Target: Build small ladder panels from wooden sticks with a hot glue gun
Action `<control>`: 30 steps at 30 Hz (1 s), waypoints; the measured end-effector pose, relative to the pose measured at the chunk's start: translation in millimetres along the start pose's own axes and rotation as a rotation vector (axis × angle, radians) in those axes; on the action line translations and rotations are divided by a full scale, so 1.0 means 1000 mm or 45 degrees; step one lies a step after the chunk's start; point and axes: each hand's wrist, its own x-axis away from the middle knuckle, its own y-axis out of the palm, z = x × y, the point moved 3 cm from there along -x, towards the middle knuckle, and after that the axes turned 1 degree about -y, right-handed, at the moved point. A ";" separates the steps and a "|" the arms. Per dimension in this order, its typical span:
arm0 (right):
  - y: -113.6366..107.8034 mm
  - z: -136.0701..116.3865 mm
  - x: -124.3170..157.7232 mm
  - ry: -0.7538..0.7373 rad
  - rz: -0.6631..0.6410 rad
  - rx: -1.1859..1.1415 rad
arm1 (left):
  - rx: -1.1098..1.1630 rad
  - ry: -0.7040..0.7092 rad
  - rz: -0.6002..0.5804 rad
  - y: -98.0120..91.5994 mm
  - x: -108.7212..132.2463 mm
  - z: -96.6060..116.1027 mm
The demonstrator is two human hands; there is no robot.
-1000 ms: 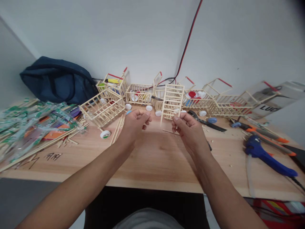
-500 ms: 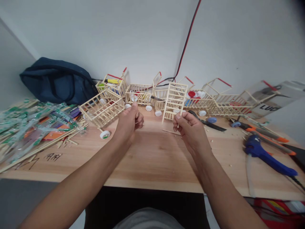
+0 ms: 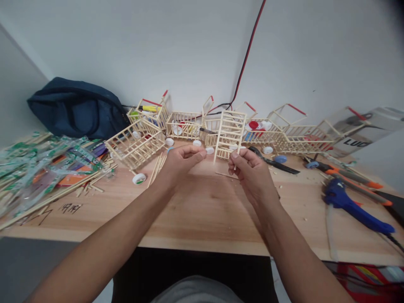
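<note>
A small ladder-like frame of thin wooden sticks (image 3: 231, 134) stands upright in my right hand (image 3: 251, 170), whose thumb and fingers pinch its lower right end. To the left of it, my left hand (image 3: 184, 162) hovers over the table with fingers stretched towards the frame and the thumb close beneath them. I see nothing in that hand, and it does not touch the frame. Several thin sticks (image 3: 157, 169) lie beside my left wrist. Left of these, a stick-built cart (image 3: 135, 143) with a white bottle-cap wheel (image 3: 139, 179) rests tilted.
More stick carts with red handles (image 3: 184, 122) line the wall. Plastic wrappers and sticks (image 3: 63, 164) cover the left side, below a dark blue bag (image 3: 77, 107). At right lie a blue glue gun (image 3: 353, 204), orange-handled pliers (image 3: 350, 179) and a black tool (image 3: 277, 163).
My left hand has opened from a loosely closed shape and moved right and slightly down, towards the frame. My right hand still holds the frame, almost unmoved.
</note>
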 end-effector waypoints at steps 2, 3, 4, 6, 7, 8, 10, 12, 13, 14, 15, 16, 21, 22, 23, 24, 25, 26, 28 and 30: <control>0.001 0.001 0.000 0.002 -0.015 -0.015 | -0.003 -0.028 -0.061 0.005 0.003 0.001; 0.001 0.002 0.000 0.001 -0.021 -0.020 | -0.006 -0.035 -0.090 0.007 0.005 0.001; 0.001 0.002 0.000 -0.002 -0.027 -0.024 | -0.008 -0.033 -0.110 0.009 0.007 0.001; 0.003 0.002 0.000 -0.005 -0.041 -0.023 | -0.003 -0.023 -0.122 0.012 0.011 0.003; 0.004 0.003 0.001 -0.002 -0.048 -0.021 | 0.001 -0.020 -0.121 0.013 0.012 0.003; 0.004 0.003 0.001 0.006 -0.053 -0.020 | 0.003 -0.014 -0.117 0.013 0.014 0.004; 0.006 0.003 0.002 0.026 -0.061 -0.015 | -0.011 -0.006 -0.108 0.014 0.016 0.004; 0.008 0.003 0.003 0.040 -0.060 -0.013 | -0.036 -0.002 -0.107 0.014 0.017 0.004; 0.008 0.003 0.003 0.043 -0.061 -0.012 | -0.048 0.001 -0.103 0.014 0.017 0.004; 0.009 0.003 0.003 0.043 -0.060 -0.011 | -0.061 0.002 -0.101 0.014 0.017 0.004; 0.009 0.003 0.003 0.041 -0.061 -0.009 | -0.073 0.004 -0.101 0.014 0.017 0.003; 0.009 0.004 0.003 0.036 -0.064 -0.005 | -0.085 0.007 -0.104 0.013 0.016 0.002; 0.006 0.005 0.001 0.009 -0.072 0.024 | -0.142 0.015 -0.104 0.013 0.016 0.001; 0.006 0.006 0.002 0.008 -0.073 0.021 | -0.150 0.013 -0.097 0.013 0.016 0.001; 0.007 0.006 0.002 0.010 -0.075 0.017 | -0.154 0.011 -0.089 0.013 0.017 0.002; 0.007 0.006 0.002 0.013 -0.076 0.014 | -0.153 0.007 -0.084 0.013 0.017 0.002; 0.007 0.006 0.002 0.017 -0.076 0.013 | -0.149 0.003 -0.080 0.013 0.017 0.002; 0.008 0.006 0.003 0.021 -0.072 0.015 | -0.145 -0.003 -0.077 0.013 0.017 0.002; 0.008 0.006 0.003 0.023 -0.067 0.026 | -0.139 -0.018 -0.079 0.013 0.018 0.002; 0.008 0.006 0.003 0.014 -0.072 0.035 | -0.144 -0.028 -0.087 0.013 0.017 0.002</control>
